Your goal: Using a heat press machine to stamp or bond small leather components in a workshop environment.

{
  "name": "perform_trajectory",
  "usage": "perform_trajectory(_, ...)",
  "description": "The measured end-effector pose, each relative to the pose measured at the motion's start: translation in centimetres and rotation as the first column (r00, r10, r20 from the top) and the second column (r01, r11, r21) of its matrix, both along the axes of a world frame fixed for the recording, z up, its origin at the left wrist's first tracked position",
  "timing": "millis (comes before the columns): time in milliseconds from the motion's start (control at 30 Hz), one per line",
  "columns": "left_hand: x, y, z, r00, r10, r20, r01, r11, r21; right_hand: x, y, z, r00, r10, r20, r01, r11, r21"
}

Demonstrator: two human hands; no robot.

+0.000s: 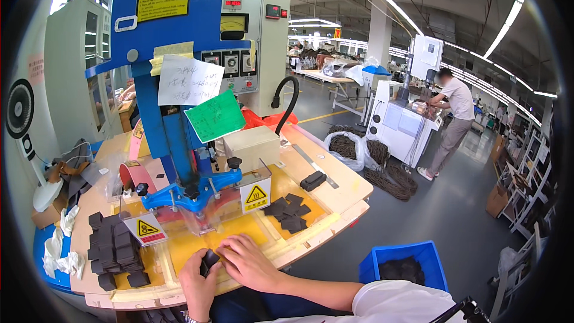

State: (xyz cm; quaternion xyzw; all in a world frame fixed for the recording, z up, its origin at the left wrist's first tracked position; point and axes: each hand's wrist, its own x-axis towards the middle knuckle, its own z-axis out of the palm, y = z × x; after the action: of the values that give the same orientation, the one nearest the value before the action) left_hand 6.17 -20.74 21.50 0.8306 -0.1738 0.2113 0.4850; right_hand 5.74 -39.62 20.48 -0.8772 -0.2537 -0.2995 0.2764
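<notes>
A small black flat piece (210, 261) is held at the front edge of the machine's yellow work plate (233, 230). My left hand (199, 285) pinches it between thumb and fingers. From the right, my right hand (248, 265) closes on its other edge with bent fingers; its fingertips are partly hidden. Just beyond my hands stands a blue press (191, 194) with a clear guard bearing warning signs. A stack of similar black pieces (113, 248) lies left of my hands. Several more lie in a loose heap (289, 212) to the right.
A black-handled tool (313, 180) and a metal ruler (312, 164) lie at the table's right. On the floor stands a blue bin (406, 263) with dark pieces inside. White gloves (60, 254) lie at far left. Farther off, a person (457, 104) works at another machine.
</notes>
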Motion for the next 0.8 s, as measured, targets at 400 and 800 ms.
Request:
perform_trajectory(400, -0.1, -0.4, -0.2, 0.999, 0.003, 0.043, -0.006, 0.998, 0.066, -0.1, -0.1, 0.1, 1.0, -0.013, 0.003, 0.013, 1.0, 0.007)
perform_trajectory(800, -0.3, -0.4, 0.0, 0.996, 0.005, 0.093, -0.014, 0.995, 0.1, -0.4, 0.3, -0.1, 0.997, -0.075, 0.008, 0.075, 0.997, 0.011)
